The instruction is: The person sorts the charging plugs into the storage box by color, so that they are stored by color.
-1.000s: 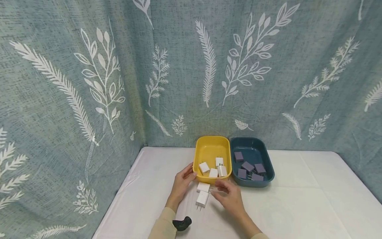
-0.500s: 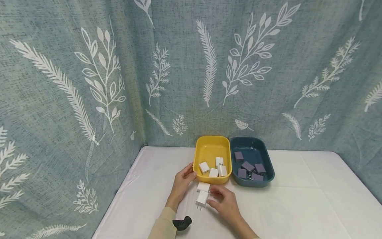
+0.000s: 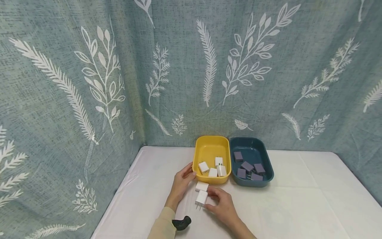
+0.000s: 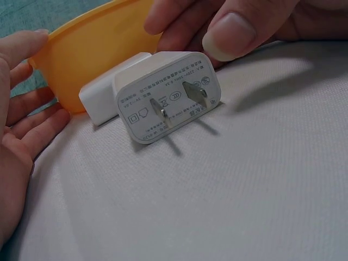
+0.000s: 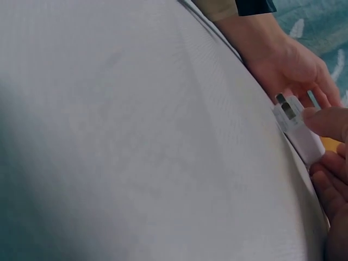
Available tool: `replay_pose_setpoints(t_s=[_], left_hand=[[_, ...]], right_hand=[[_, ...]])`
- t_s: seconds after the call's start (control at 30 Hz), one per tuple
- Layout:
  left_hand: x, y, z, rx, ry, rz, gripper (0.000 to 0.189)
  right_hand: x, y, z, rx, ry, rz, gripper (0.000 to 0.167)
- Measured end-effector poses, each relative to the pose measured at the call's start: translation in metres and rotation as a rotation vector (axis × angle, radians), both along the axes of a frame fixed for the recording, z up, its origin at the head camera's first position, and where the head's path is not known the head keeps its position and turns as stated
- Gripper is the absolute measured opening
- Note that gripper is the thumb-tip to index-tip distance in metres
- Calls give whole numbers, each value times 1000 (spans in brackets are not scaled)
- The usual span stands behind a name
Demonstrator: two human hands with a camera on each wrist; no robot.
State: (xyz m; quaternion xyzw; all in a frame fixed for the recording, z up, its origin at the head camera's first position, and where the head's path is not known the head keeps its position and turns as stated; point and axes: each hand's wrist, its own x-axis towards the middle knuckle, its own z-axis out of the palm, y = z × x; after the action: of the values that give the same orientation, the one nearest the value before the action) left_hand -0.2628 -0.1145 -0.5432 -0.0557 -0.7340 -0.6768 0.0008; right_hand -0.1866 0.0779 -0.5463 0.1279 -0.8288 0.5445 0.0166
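My left hand point(image 3: 180, 184) holds the near left corner of a yellow tray point(image 3: 210, 149), its thumb at the rim and fingers along the outer wall. In front of the tray lie two white USB wall chargers. The nearer charger point(image 3: 202, 197) points its two metal prongs toward me; its printed prong face point(image 4: 168, 103) shows in the left wrist view. Against its back end lies the second charger point(image 4: 98, 100), close to the tray wall. My right hand point(image 3: 221, 203) pinches the nearer charger from the right, thumb by the prong end and fingers at the other end.
Several white chargers point(image 3: 204, 167) lie inside the yellow tray. Right beside it stands a dark blue tray point(image 3: 253, 153) with several purple chargers point(image 3: 247, 166). A patterned curtain point(image 3: 179, 83) hangs behind the white-covered table point(image 3: 304, 192). A black strap piece point(image 3: 182, 223) sits at my left wrist.
My right hand has moved left and toward me, from beside the two chargers onto the nearer one. The left hand and both trays have stayed in place.
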Motion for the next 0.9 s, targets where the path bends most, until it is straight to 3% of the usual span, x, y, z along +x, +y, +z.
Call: replay_pose_setpoints(t_s=[0.2, 0.53, 0.9], left_hand=[[-3, 0, -5, -1, 14, 17, 55], [3, -1, 10, 18, -22, -24, 55], [-1, 1, -5, -9, 36, 20, 53]], right_hand=[[1, -5, 2, 42, 5, -31, 54], [3, -10, 1, 87, 36, -71, 53], [4, -11, -2, 97, 80, -92, 52]])
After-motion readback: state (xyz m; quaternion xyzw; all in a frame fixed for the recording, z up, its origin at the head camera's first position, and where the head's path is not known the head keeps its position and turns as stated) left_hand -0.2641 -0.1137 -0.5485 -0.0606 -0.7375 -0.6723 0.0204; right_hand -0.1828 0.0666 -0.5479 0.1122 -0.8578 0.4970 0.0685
